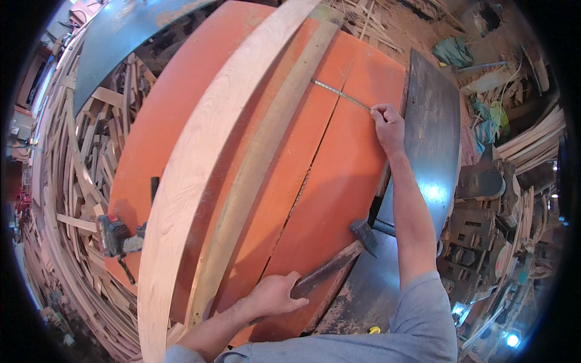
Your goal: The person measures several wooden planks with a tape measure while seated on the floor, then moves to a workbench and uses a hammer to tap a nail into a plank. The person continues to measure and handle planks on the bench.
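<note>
My right hand (389,128) is closed in a pinch at the right end of a narrow, light measuring strip (342,95). The strip lies across the orange table (357,157) and over its dark slot, reaching the brown wooden fence (260,145). Low in the view, my left hand (275,296) is closed round the handle end of a hammer (330,266). Its dark head (364,237) points right, over the table's edge. Left of the fence, a long, pale curved board (206,127) arches from bottom to top.
A cordless drill (115,235) sits at the table's left edge. Wood offcuts (85,157) crowd the left side. A dark metal surface (433,121) adjoins the table on the right. Sawdust and scraps (375,30) lie beyond, and a small yellow thing (373,330) is near my body.
</note>
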Available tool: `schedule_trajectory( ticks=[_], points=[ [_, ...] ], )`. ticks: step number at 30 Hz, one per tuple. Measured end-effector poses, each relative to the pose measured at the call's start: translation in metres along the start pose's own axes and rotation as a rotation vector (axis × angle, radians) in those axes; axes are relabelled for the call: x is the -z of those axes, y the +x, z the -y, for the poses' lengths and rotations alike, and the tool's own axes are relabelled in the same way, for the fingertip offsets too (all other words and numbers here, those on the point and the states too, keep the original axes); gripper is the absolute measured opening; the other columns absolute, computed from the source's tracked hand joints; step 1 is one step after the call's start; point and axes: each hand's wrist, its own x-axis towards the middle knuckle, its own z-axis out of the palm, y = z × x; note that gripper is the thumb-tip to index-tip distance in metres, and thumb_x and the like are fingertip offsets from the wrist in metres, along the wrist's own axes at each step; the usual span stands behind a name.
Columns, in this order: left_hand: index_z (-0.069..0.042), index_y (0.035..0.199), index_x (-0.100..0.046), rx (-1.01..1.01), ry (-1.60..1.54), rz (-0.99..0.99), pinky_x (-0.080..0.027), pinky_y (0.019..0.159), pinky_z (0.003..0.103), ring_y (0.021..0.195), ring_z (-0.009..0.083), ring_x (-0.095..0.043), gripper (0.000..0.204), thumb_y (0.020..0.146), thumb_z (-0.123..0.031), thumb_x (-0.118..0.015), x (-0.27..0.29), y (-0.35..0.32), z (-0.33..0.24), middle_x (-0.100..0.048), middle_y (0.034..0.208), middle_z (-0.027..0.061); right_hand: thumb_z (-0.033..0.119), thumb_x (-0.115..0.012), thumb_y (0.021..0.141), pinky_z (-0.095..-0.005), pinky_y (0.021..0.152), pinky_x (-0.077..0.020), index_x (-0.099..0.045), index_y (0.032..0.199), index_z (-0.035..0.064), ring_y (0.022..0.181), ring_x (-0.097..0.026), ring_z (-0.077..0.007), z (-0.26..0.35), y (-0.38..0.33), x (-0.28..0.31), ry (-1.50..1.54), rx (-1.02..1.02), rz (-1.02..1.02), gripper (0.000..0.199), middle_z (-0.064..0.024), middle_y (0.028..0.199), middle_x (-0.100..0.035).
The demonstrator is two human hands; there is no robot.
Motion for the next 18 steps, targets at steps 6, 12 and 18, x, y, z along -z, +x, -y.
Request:
schedule_trajectory(
  ticks=[6,12,18],
  points=[
    [-0.002,0.117,-0.062,-0.05,0.157,-0.137,-0.055,0.084,0.052,0.093,0.0443,-0.071,0.056,0.082,-0.043,-0.078,-0.003,-0.012,-0.013,-0.073,0.095,0.0237,0.009,-0.072,0.094,-0.0269,0.072,-0.0498,-0.071,0.095,0.0009,0.079,-0.06,-0.0079,0.043,-0.024,0.028,0.359,-0.29,0.078,0.009,0.0006,0.079,-0.067],
    [-0.001,0.11,-0.064,0.051,0.217,-0.159,-0.055,0.081,0.05,0.09,0.0428,-0.071,0.05,0.08,-0.038,-0.079,-0.063,-0.123,0.031,-0.073,0.094,0.0227,0.006,-0.066,0.098,-0.029,0.075,-0.0506,-0.069,0.09,-0.0007,0.083,-0.063,-0.0123,0.15,-0.255,0.081,0.092,-0.06,0.113,0.01,-0.0053,0.087,-0.068],
    [-0.001,0.114,-0.068,0.091,-0.145,-0.248,-0.054,0.076,0.042,0.083,0.0304,-0.072,0.052,0.076,-0.031,-0.086,-0.155,-0.28,0.124,-0.072,0.091,0.0162,0.003,-0.066,0.095,-0.0323,0.079,-0.0523,-0.066,0.087,-0.002,0.086,-0.067,-0.0228,0.221,-0.44,0.044,0.161,0.027,0.308,0.009,-0.0096,0.091,-0.07]
  ],
)
